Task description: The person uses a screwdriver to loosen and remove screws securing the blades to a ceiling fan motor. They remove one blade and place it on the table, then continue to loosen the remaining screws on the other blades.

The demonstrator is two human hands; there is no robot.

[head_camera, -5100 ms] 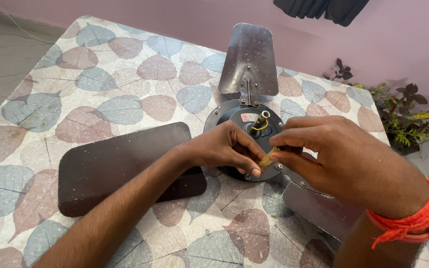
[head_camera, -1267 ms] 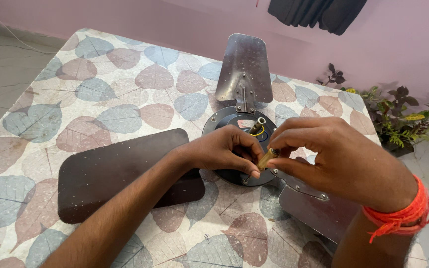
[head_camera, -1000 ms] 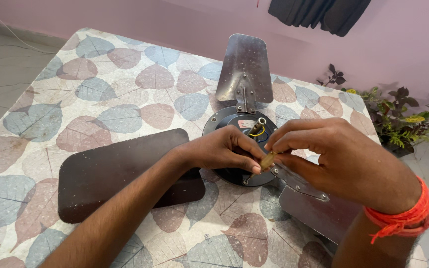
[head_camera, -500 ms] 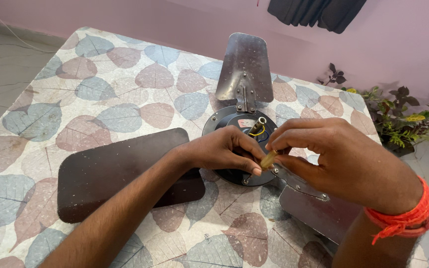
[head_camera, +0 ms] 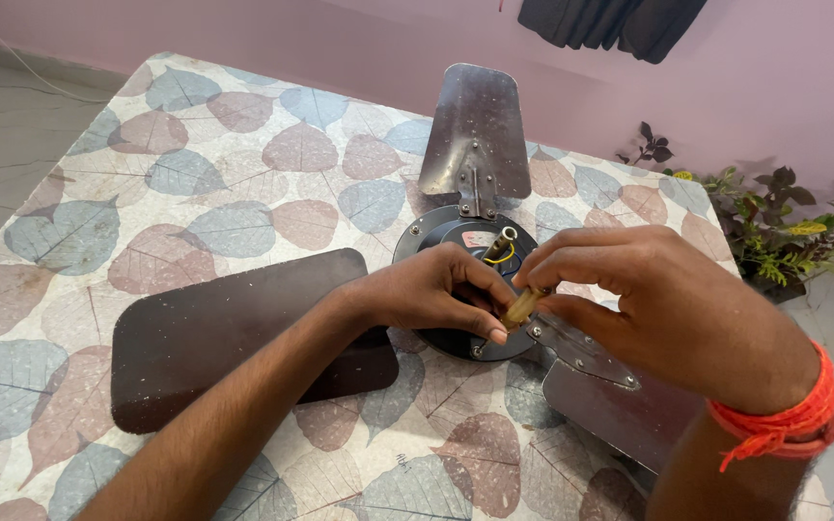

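Note:
A ceiling fan lies on the table with its dark round motor hub [head_camera: 446,236] facing up. A short shaft [head_camera: 500,241] with yellow and blue wires stands at the hub's centre. My right hand [head_camera: 658,309] pinches a small yellowish tool handle [head_camera: 520,308] over the hub's front rim. My left hand [head_camera: 431,289] rests on the hub and holds the tool's lower end with its fingertips. One dark brown blade [head_camera: 234,333] points left, a grey metal blade [head_camera: 475,121] points away, and another grey blade [head_camera: 620,410] lies under my right wrist.
The table [head_camera: 195,164] has a cover printed with large grey and pink leaves. Potted plants [head_camera: 774,232] stand on the floor beyond the right edge. A pink wall runs behind, with dark cloth [head_camera: 610,24] hanging at the top.
Both hands stay on the small tool at the hub's front rim; my right fingers have shifted slightly around the handle. The fan has not moved.

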